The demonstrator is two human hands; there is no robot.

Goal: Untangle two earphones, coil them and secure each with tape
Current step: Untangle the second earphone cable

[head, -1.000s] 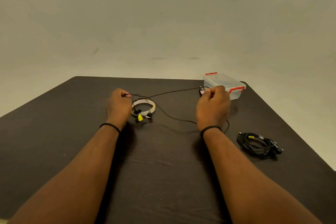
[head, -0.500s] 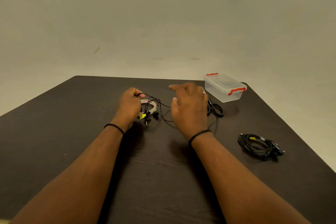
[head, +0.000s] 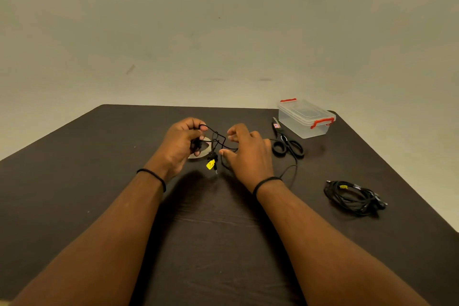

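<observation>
From the head camera, the left hand is curled round a small bunch of black earphone wire and holds it just above the dark table. A second ago this wire was pulled out long between the two hands. Now the hands have come close together, and the wire hangs in loose loops between them. I think this means the wire is free of knots and the person is winding it into a coil.

The right hand has let go of the far end. Its fingers are spread wide and reach for the loops, and the wire passes right by them. The plug with the yellow tag hangs down under the left hand. The rest of the wire trails on the table behind the right wrist.

The tape roll lies flat on the table, mostly hidden behind the left hand. The black scissors lie near the right hand; they were hidden by it before.

The second earphone sits in a bundle on the right side of the table, well apart from the hands. I cannot tell if it has tape on it.

The clear box with red clips stands at the far right corner. Its lid is on, and it looks empty inside.
</observation>
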